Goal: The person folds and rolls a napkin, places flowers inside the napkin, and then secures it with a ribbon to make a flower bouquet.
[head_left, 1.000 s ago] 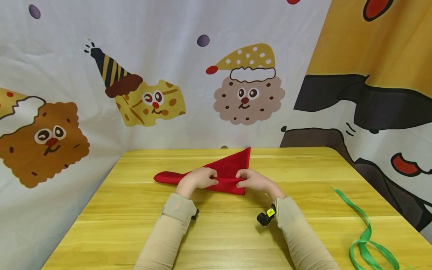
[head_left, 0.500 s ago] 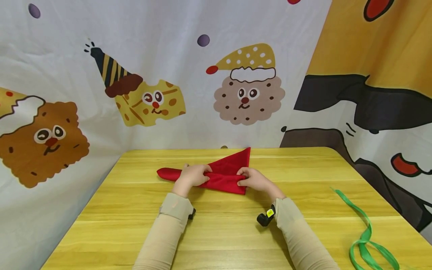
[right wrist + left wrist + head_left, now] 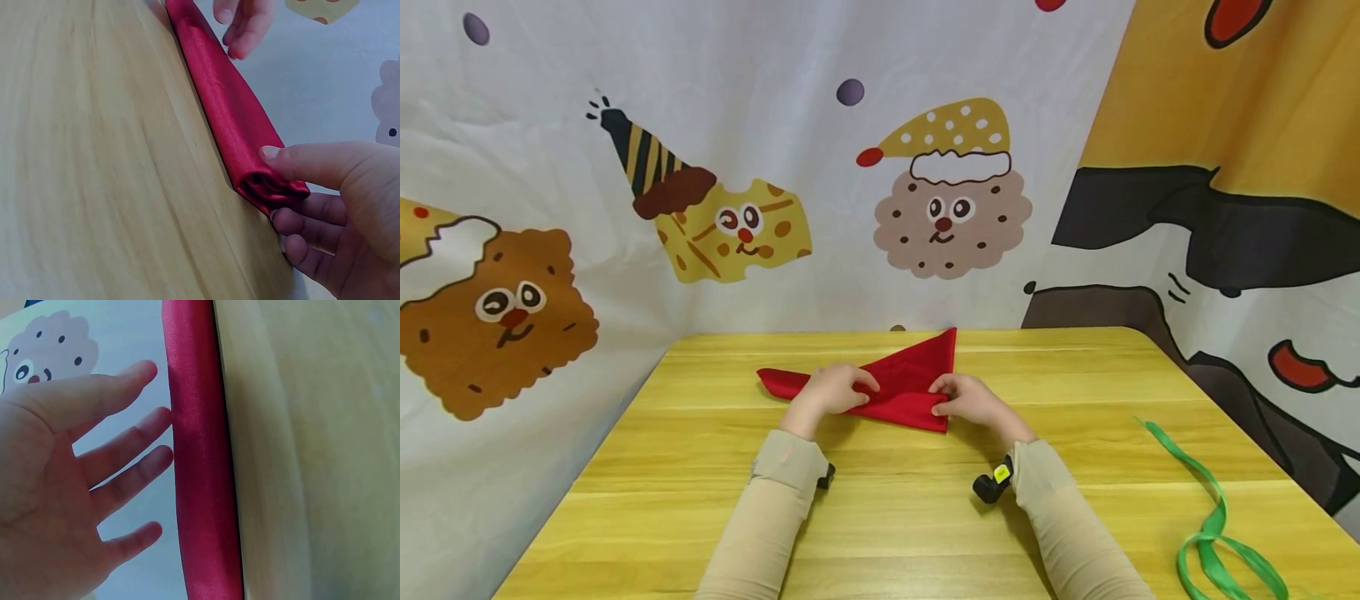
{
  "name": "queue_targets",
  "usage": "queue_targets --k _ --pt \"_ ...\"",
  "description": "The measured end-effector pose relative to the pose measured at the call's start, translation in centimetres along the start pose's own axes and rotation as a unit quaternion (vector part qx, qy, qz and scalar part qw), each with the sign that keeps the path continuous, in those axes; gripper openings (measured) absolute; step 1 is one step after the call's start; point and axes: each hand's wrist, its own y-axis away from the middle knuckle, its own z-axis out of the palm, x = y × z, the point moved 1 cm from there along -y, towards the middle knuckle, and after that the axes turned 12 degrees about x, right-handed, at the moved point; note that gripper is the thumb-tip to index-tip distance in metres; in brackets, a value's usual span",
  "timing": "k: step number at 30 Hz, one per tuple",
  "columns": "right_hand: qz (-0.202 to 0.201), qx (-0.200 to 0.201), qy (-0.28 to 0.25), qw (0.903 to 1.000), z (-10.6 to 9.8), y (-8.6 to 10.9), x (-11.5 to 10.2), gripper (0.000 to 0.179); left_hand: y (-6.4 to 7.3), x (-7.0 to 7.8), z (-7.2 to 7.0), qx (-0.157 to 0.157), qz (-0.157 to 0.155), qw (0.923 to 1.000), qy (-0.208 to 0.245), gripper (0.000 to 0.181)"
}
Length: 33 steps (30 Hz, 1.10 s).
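A red satin cloth (image 3: 910, 375) lies partly rolled on the table, its flat pointed corner aimed at the back edge and a narrow tail (image 3: 781, 383) stretching left. My left hand (image 3: 831, 390) is over the roll's left part; in the left wrist view its fingers (image 3: 140, 431) are spread and loosely bent, tips close to the red roll (image 3: 203, 456). At the roll's right end, my right hand (image 3: 973, 400) pinches the cloth. The right wrist view shows the thumb (image 3: 306, 161) on top of the layered end (image 3: 269, 187) and the other fingers at its far side.
A green ribbon (image 3: 1213, 521) lies in loose curls at the right front of the wooden table (image 3: 902, 525). Behind the table hangs a white curtain (image 3: 820, 308) printed with cartoon biscuits. Each wrist wears a small black camera (image 3: 988, 487).
My left hand has shifted slightly left and its grip on the roll has loosened. The cloth's left tail has swung a little back and to the right. My right hand has barely moved.
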Motion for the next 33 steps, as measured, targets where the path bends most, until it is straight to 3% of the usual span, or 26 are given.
queue_targets --k 6,9,14,17,25,33 --pt "-0.028 -0.016 0.008 0.9995 -0.3 0.1 0.0 0.027 0.2 0.0 -0.1 -0.026 0.015 0.9993 0.022 0.023" --pt "-0.048 -0.029 0.002 0.9984 -0.4 0.0 0.1 0.027 0.1 -0.1 -0.1 -0.033 0.028 0.9975 0.055 0.024" --pt "-0.068 -0.045 -0.008 0.9966 -0.3 0.0 0.3 0.021 0.0 -0.7 -0.1 -0.049 0.046 0.9858 0.154 0.029" --pt "-0.061 -0.054 -0.012 0.9966 -0.2 0.0 0.2 0.019 0.0 -1.1 -0.3 -0.067 0.047 0.9794 0.185 0.031" --pt "-0.037 -0.075 -0.005 0.9965 -0.1 0.5 -0.9 0.017 0.4 -1.0 -0.6 -0.108 0.012 0.9809 0.161 0.03" --pt "-0.067 -0.086 0.04 0.9932 0.4 0.6 -2.2 0.01 0.4 -1.2 -0.4 -0.119 0.011 0.9877 0.1 0.032"
